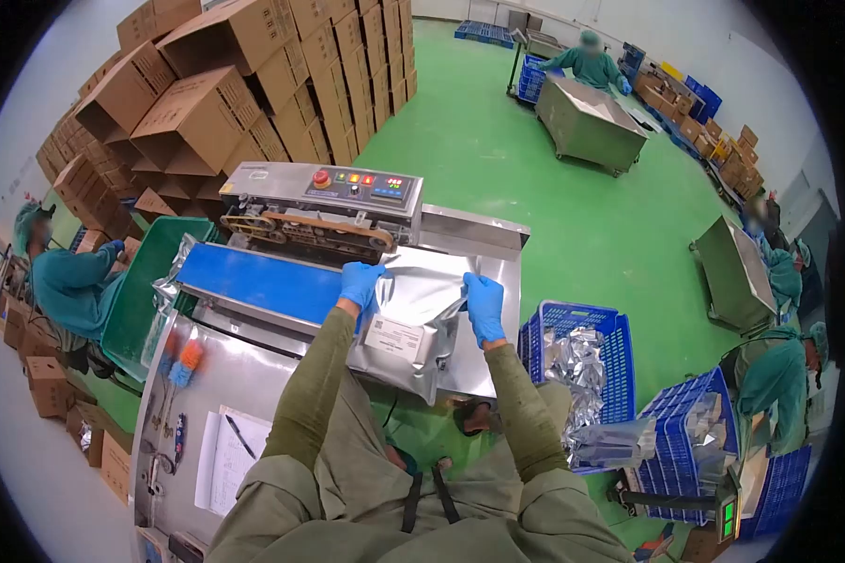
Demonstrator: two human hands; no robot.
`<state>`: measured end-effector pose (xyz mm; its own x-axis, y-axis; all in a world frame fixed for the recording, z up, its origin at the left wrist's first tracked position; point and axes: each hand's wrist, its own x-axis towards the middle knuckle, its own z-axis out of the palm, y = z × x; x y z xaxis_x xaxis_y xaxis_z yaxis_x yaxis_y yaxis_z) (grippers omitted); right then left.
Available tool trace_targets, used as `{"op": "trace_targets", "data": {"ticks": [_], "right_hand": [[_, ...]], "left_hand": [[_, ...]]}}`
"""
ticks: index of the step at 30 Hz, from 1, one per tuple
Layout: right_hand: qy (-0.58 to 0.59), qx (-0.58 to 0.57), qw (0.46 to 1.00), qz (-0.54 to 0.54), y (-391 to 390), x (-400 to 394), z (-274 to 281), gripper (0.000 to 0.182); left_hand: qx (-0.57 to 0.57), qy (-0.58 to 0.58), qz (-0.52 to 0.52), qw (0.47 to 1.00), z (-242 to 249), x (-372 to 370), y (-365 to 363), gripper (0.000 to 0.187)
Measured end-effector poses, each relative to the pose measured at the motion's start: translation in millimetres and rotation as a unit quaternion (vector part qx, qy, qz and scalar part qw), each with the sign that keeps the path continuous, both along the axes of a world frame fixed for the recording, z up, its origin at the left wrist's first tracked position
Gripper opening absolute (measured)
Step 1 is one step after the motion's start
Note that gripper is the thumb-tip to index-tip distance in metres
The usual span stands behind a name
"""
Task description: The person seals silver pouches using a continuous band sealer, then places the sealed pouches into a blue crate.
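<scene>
- Pouch (427, 281) of silver foil, at the centre of the clock, stretched between both hands; a printed label (396, 340) sits on its bulging lower part, towards 7 o'clock.
- Left hand (360, 284), blue-gloved, at 10 o'clock: fingers narrow, pinching the pouch's upper left corner.
- Right hand (484, 305), gloved alike, between 2 and 3 o'clock: fingers curled in on the upper right edge (their tips are partly hidden).
- Steel worktop (253, 366) at 8 o'clock, bearing a paper pad (218, 474) with a pen (239, 437) across it, and an orange-and-blue brush (186, 361).
- Blue belt (258, 281) between 9 and 10 o'clock, running beside a steel machine (282, 192) at 11 o'clock; the pouch's upper edge is near the machine's right end (whether they touch, I cannot tell).
- Blue crate (620, 361) between 3 and 4 o'clock, holding crumpled foil packs (580, 361); a second crate (667, 450) stands at 4 o'clock.
- Green bin (150, 281) at 9 o'clock, a person in green (70, 286) just beyond it.
- Cardboard boxes (253, 84), stacked high at 11 o'clock.
- Steel cart (582, 122) between 1 and 2 o'clock, another person (587, 66) behind it.
</scene>
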<state>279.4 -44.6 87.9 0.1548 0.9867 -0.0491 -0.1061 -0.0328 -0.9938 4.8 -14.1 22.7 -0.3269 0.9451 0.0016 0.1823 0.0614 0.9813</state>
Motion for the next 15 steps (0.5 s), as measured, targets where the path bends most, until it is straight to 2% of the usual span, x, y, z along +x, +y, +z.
{"op": "trace_targets", "data": {"ticks": [3,4,8,9,11,13,14,15], "right_hand": [[-0.018,0.002,1.000,0.009,15.1,-10.2,-12.1,0.031],[-0.034,0.020,0.999,0.007,19.5,-14.2,-17.3,0.032],[-0.015,0.010,0.999,0.032,34.1,-37.3,-26.9,0.033],[0.001,0.002,0.999,0.047,36.5,-44.8,-26.7,0.033],[0.033,-0.016,0.997,0.070,38.6,-62.3,-28.1,0.035],[-0.005,0.051,0.992,0.115,52.2,-77.0,-48.8,0.030],[-0.095,0.117,0.976,0.154,56.7,-84.3,-44.8,0.025],[-0.243,0.231,0.929,0.154,57.5,-82.0,-36.3,0.025]], "left_hand": [[-0.012,0.095,-0.014,0.995,7.4,-14.7,5.8,0.029],[-0.015,0.061,-0.010,0.998,6.8,-19.6,5.3,0.029],[-0.020,0.057,0.011,0.998,8.3,-48.5,10.7,0.026],[0.009,0.038,0.018,0.999,16.1,-53.1,7.6,0.025],[-0.017,0.064,0.016,0.998,32.3,-68.4,2.6,0.024],[0.023,0.129,-0.028,0.991,-15.4,-119.3,24.3,0.020],[0.008,0.189,-0.040,0.981,14.2,-121.6,11.0,0.020],[0.000,0.213,-0.050,0.976,28.4,-128.0,8.5,0.021]]}}
